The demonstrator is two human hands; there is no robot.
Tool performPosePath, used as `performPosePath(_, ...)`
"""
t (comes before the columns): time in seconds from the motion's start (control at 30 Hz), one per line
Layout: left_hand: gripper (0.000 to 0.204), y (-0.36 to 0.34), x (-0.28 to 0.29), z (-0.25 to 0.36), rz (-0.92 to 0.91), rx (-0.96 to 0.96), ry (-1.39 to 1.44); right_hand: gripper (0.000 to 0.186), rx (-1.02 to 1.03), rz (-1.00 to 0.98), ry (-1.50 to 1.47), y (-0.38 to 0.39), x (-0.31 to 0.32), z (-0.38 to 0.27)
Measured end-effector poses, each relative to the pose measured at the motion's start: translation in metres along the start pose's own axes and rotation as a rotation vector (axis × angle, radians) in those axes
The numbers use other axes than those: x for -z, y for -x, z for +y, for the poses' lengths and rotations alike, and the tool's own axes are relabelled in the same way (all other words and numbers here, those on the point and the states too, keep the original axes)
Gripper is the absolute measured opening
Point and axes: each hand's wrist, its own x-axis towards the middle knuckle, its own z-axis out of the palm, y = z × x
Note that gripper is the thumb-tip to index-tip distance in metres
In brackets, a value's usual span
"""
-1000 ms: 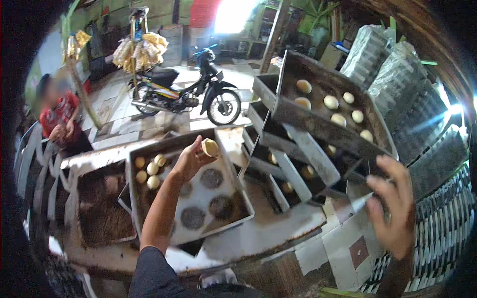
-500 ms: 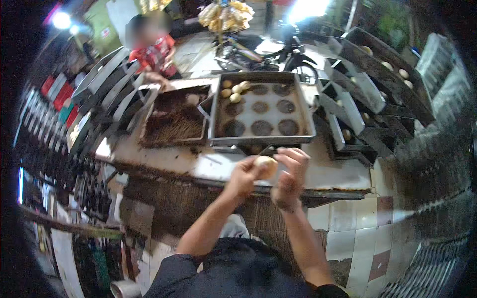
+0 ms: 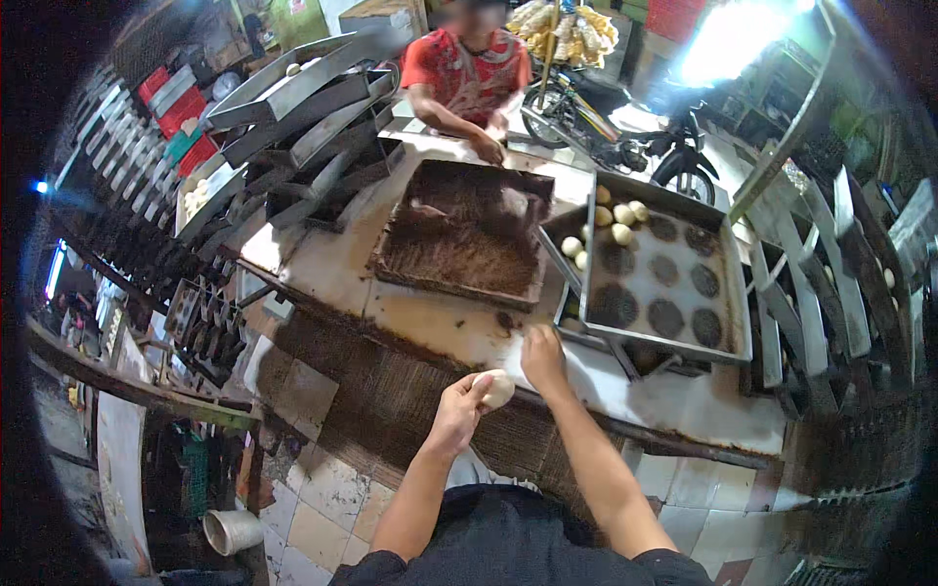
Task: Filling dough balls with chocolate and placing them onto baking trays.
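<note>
My left hand (image 3: pixel 459 415) is closed round a pale, round dough ball (image 3: pixel 498 390), just in front of the table edge. To its right, my right hand (image 3: pixel 543 359) is over the front of the table (image 3: pixel 440 327), seen from its back with the fingers curled in. Whatever it may hold is hidden. Beyond it on the right stands a metal tray (image 3: pixel 667 347) with dark round patches on its bottom. Several small dough balls (image 3: pixel 621 234) sit together in that tray's far left corner. A few more balls show in another tray partly under it.
Left of the metal tray lies a square tray of dark brown crumbs (image 3: pixel 469 259). Across the table a person in a red shirt (image 3: pixel 469 78) reaches toward it. Stacked metal trays (image 3: pixel 293 107) rise at the left, with more trays (image 3: pixel 831 283) at the right. A motorcycle (image 3: pixel 625 137) stands behind.
The view has swung left, so the table and trays appear further right. My hands have moved apart; the right has left the dough ball, which stays in my left hand.
</note>
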Motion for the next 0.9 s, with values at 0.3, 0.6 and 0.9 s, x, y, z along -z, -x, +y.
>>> performPosePath(0.3, 0.035, -0.074, 0.168, 0.118, 0.101, 0.039, 0.07, 0.018, -0.084, -0.148, 0.31, -0.024, -0.033, -0.025)
performPosePath(0.6, 0.027, -0.176, 0.191, 0.17, -0.106, 0.09, -0.08, 0.013, -0.111, -0.028, 0.367, -0.205, -0.081, -0.064)
performPosePath(0.9, 0.037, -0.119, 0.238, 0.164, 0.075, 0.114, 0.043, 0.025, -0.114, -0.136, 0.395, -0.232, -0.117, -0.017)
